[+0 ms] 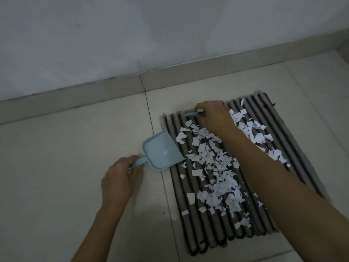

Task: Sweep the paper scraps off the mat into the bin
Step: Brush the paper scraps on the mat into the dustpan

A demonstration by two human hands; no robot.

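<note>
A grey ribbed mat [188,214] lies on the tiled floor, strewn with many white paper scraps [213,163]. A light blue dustpan [160,150] rests at the mat's left edge, its mouth facing the scraps. My left hand [119,178] grips the dustpan's handle. My right hand [213,116] reaches across to the mat's far edge and holds a small brush [194,112], of which only a short blue-grey part shows past my fingers. No bin is in view.
Pale floor tiles [66,167] surround the mat. A skirting board [94,91] and a plain wall [132,35] run behind it, close to the mat's far edge.
</note>
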